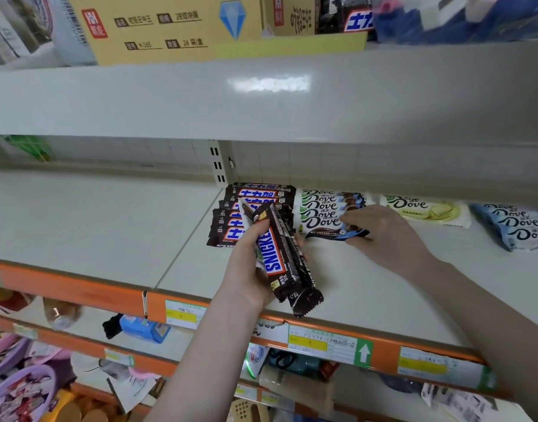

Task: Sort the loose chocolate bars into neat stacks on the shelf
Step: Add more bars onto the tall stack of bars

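Note:
My left hand [246, 266] grips a bundle of dark Snickers bars [284, 260] above the shelf [109, 226], their ends hanging toward the front edge. Behind them a fanned stack of Snickers bars [252, 205] lies flat on the shelf. To its right sits a stack of white and blue Dove bars [325, 211]. My right hand [380, 236] rests on the near end of that Dove stack, fingers touching the top bar. Farther right lie a yellow-green Dove stack [426, 210] and a light blue Dove stack [517, 226].
The upper shelf board [261, 95] overhangs close above, carrying cardboard boxes [170, 25]. An orange price rail [322, 339] with labels runs along the front edge. Lower shelves hold mixed goods and purple baskets [18, 385] at the bottom left.

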Motion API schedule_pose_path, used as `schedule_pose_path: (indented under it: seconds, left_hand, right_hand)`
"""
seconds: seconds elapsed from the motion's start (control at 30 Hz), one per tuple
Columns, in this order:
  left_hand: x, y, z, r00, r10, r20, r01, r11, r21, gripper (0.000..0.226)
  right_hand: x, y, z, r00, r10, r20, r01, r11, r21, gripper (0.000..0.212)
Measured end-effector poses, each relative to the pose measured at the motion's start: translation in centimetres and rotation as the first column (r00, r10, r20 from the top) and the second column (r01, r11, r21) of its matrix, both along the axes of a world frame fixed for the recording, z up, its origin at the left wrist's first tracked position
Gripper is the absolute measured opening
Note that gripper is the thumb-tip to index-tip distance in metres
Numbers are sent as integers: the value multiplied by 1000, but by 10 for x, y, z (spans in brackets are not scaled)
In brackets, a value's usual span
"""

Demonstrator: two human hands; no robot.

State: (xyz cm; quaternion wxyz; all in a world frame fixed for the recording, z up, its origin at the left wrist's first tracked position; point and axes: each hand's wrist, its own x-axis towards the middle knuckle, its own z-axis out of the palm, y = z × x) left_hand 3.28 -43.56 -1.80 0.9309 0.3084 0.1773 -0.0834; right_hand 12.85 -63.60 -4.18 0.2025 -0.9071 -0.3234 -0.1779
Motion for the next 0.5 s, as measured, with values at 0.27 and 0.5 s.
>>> schedule_pose_path:
  seconds: [0.27,0.5]
  left_hand:
    - [6,-9,-3,997,-81,20,78,991,107,37]
    - [12,-56,2,991,-133,-3,128,942,309,31]
  right_hand:
    - [-24,-13,20,997,-75,15,73,991,109,22]
    - [-58,-53,29,979,-121,-167,158,961,229,28]
